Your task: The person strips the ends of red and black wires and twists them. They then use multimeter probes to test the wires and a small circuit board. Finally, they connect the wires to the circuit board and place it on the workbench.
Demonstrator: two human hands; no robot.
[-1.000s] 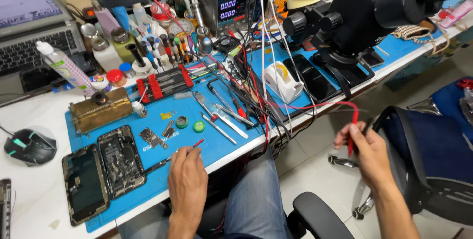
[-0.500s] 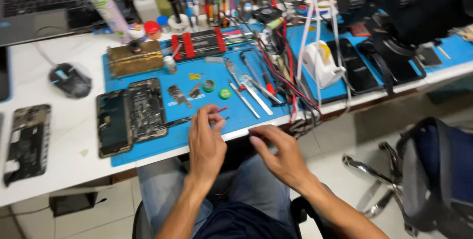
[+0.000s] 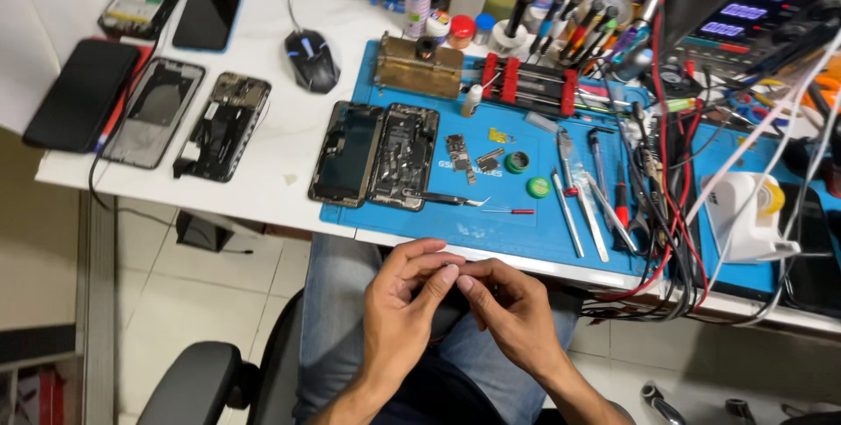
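Observation:
My left hand point(image 3: 405, 302) and my right hand point(image 3: 511, 309) meet over my lap, just in front of the table edge. Their fingertips pinch together on a tiny part point(image 3: 450, 269), too small to make out. Straight ahead on the blue mat point(image 3: 491, 237) lies an opened phone, its screen half point(image 3: 346, 153) beside its body half point(image 3: 403, 158). Tweezers point(image 3: 448, 200) and a small red screwdriver point(image 3: 508, 211) lie by the phone, nearest my hands. Small circuit boards point(image 3: 460, 153) and two green round caps point(image 3: 538, 187) lie further back.
More phones and phone shells point(image 3: 219, 127) and a mouse point(image 3: 311, 59) lie on the white table point(image 3: 280, 188) to the left. A cable tangle point(image 3: 657, 223), hand tools point(image 3: 583, 210), a white holder point(image 3: 740, 219) and a bench power supply point(image 3: 745, 22) fill the right. A chair armrest point(image 3: 197, 381) is lower left.
My view swung left and down. My left hand came back from the mat and my right hand came in from the right; both now pinch together over my lap.

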